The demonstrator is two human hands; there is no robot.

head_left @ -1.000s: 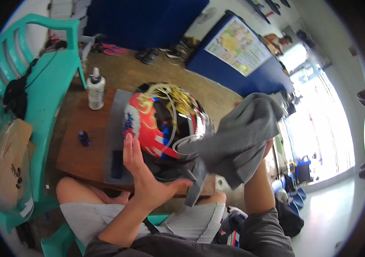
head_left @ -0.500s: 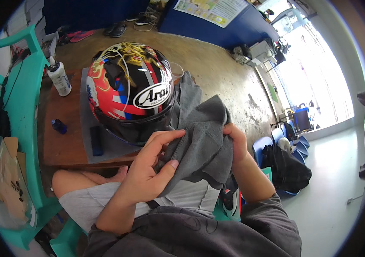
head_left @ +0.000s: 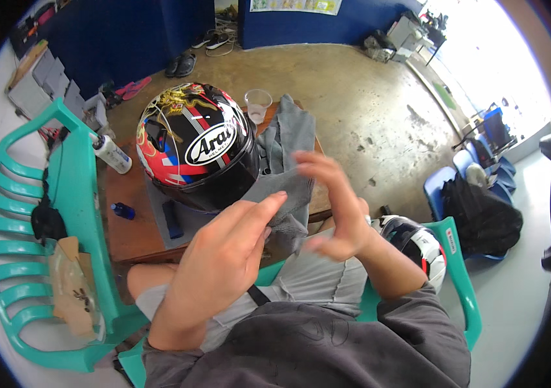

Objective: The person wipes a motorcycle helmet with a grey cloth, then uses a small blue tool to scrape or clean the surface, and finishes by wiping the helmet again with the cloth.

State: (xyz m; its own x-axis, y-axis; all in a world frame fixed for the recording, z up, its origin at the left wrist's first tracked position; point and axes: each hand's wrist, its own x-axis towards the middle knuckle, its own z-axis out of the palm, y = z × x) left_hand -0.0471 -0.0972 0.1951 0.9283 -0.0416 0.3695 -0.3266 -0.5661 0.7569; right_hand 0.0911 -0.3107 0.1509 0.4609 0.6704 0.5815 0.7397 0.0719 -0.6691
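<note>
1. Left hand point(head_left: 217, 249): the fingers lie together, pointing past the near edge of the wooden table point(head_left: 127, 240); with the thumb below, they appear to pinch the grey cloth point(head_left: 275, 184), though the contact itself is partly hidden
2. Right hand point(head_left: 341, 216): blurred, with thumb and fingers spread wide apart beside the cloth, gripping nothing that can be seen
3. Cloth: gathered at the left fingertips over the table's near edge, towards its right corner; more grey fabric point(head_left: 293, 132) lies along the right edge, and whether the two are one piece cannot be told
4. Helmet point(head_left: 198, 145): upright on a grey mat point(head_left: 157, 205) at mid-surface, its dark visor towards the near right corner, untouched by either hand
5. Surroundings: a white bottle point(head_left: 112, 155) stands by the far left corner, a small blue bottle point(head_left: 122, 211) near the left edge, a clear cup point(head_left: 258, 105) by the far right corner
6. Step in hand, as judged: arranging the cloth between the hands; the next move would call for the right fingers to close on its free side
</note>
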